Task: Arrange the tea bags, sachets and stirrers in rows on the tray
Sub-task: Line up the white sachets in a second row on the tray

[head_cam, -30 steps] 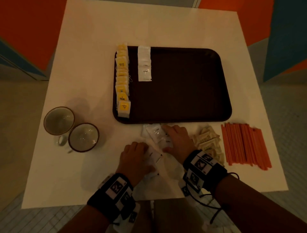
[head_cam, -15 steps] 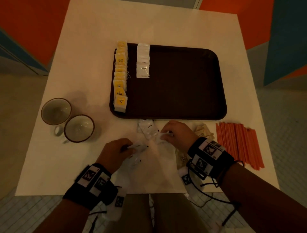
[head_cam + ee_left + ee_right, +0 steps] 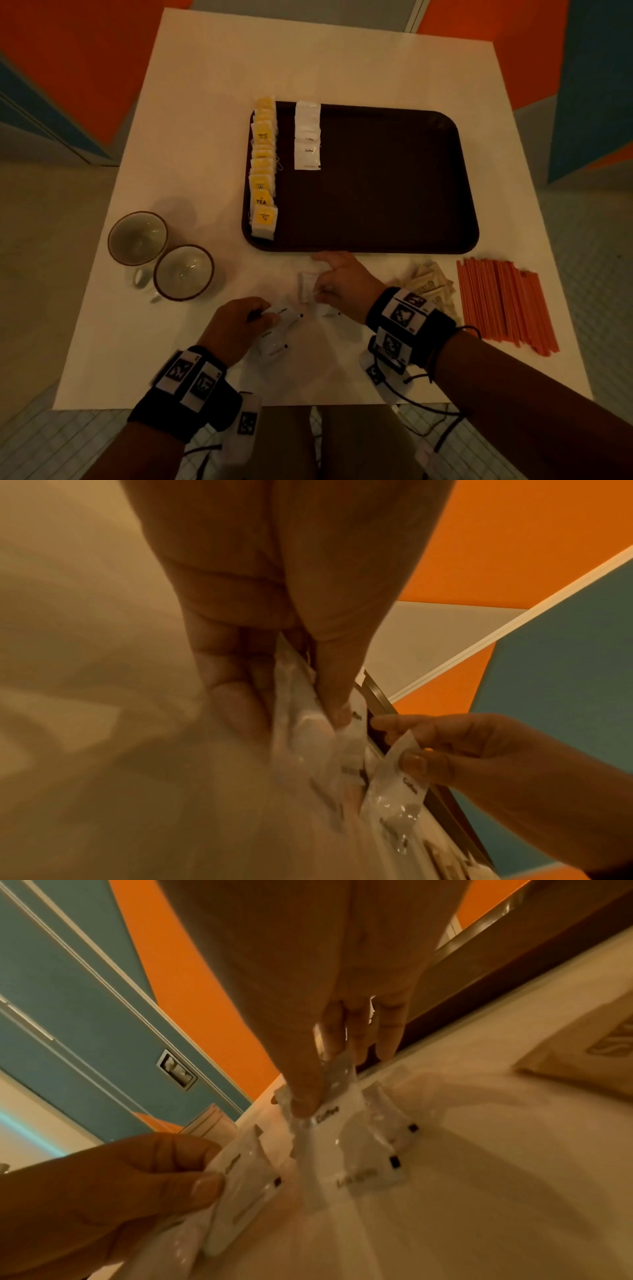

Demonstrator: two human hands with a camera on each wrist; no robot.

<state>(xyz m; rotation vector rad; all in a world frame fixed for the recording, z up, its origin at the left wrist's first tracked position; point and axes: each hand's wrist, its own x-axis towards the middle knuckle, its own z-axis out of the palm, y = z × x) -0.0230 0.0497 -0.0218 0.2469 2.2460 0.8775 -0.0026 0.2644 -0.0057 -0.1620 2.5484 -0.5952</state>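
Observation:
A dark brown tray [image 3: 394, 192] lies on the white table [image 3: 212, 102]. Along its left edge runs a row of yellow tea bags [image 3: 263, 171], and beside that a short row of white coffee sachets [image 3: 307, 137]. Just in front of the tray my right hand [image 3: 337, 279] pinches one white coffee sachet [image 3: 329, 1096] between thumb and fingers. My left hand [image 3: 236, 325] grips a small bunch of white sachets [image 3: 277, 329] close to the table. Brown sugar sachets [image 3: 430, 284] and orange stirrers [image 3: 503, 301] lie to the right.
Two empty cups [image 3: 161, 257] stand on the table to the left of the tray. More white sachets [image 3: 380, 1139] lie loose on the table between my hands. The tray's right two thirds hold nothing.
My right hand has lifted one sachet out of the pile and moved a little toward the tray. My left hand has gathered sachets and drawn back toward me.

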